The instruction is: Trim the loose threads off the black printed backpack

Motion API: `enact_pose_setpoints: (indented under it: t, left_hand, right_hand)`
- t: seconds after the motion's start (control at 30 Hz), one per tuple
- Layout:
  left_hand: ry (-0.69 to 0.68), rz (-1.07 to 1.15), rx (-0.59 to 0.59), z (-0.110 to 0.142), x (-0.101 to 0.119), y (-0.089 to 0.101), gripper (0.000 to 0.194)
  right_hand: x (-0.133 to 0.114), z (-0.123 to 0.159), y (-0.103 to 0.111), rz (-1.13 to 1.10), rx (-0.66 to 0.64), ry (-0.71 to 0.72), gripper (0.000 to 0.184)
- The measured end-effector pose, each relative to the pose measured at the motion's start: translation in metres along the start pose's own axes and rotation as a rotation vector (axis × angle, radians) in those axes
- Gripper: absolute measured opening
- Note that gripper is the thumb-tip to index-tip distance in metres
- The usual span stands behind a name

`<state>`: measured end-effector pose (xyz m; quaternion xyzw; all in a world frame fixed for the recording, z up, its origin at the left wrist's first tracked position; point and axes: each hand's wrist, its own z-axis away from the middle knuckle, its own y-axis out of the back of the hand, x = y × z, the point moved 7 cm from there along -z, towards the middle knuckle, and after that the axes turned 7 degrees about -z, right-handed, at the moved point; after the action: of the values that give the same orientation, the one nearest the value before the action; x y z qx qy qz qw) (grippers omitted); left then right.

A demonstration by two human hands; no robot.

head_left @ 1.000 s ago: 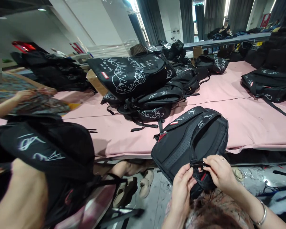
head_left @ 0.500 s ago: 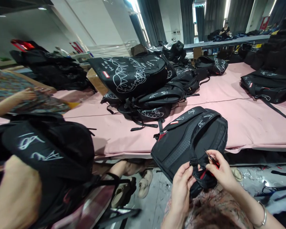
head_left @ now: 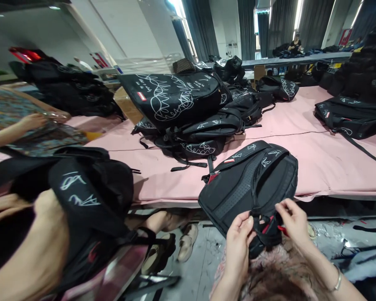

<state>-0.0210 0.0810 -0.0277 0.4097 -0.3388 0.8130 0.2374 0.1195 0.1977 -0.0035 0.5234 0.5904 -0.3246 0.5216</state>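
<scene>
A black backpack (head_left: 247,184) with white scribble marks lies back-up, half on the pink table edge and half over my lap. My left hand (head_left: 240,240) pinches the lower end of its shoulder strap (head_left: 256,209) by the buckle. Just right of it, my right hand (head_left: 293,221) is closed on a small red-handled tool (head_left: 282,229), the tool touching the strap's red-trimmed end. Both hands sit close together at the pack's bottom corner.
A pile of black backpacks (head_left: 188,113) fills the middle of the pink table (head_left: 316,154), with more packs (head_left: 351,115) at right and far left. A person (head_left: 34,246) at my left handles another backpack (head_left: 90,196). Another person's arm (head_left: 15,129) shows at far left.
My right hand shifted slightly right along the strap end with the red tool. The person at left turned their backpack and moved it rightward.
</scene>
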Motion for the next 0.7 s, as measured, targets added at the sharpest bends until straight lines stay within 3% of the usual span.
enact_pose_setpoints:
  t: [0.1, 0.17, 0.23, 0.33, 0.4, 0.57, 0.7]
  left_hand:
    - [-0.022, -0.015, -0.032, 0.0, 0.004, -0.003, 0.037]
    - [-0.106, -0.081, -0.035, 0.002, 0.007, -0.007, 0.044]
    - [-0.227, -0.19, -0.005, 0.007, 0.008, -0.009, 0.051]
    - [-0.424, -0.414, 0.079, 0.018, 0.009, -0.01, 0.048]
    - [-0.474, -0.474, 0.082, 0.023, 0.01, -0.007, 0.047]
    - [-0.326, -0.222, 0.029, 0.023, 0.02, 0.004, 0.041]
    - [-0.268, -0.388, -0.099, 0.025, 0.013, -0.019, 0.047]
  right_hand:
    - [0.013, -0.01, 0.038, -0.113, 0.164, -0.09, 0.035]
    - [0.015, -0.012, 0.044, -0.173, 0.123, -0.129, 0.041]
    - [0.01, -0.009, 0.028, -0.207, -0.044, -0.177, 0.042]
    - [-0.004, 0.006, -0.015, -0.267, -0.336, -0.235, 0.037]
    - [-0.011, 0.015, -0.037, -0.337, -0.435, -0.267, 0.037]
    - [-0.005, 0.021, -0.05, -0.467, -0.402, -0.35, 0.041]
    - [0.002, 0.029, -0.047, -0.549, -0.369, -0.458, 0.042]
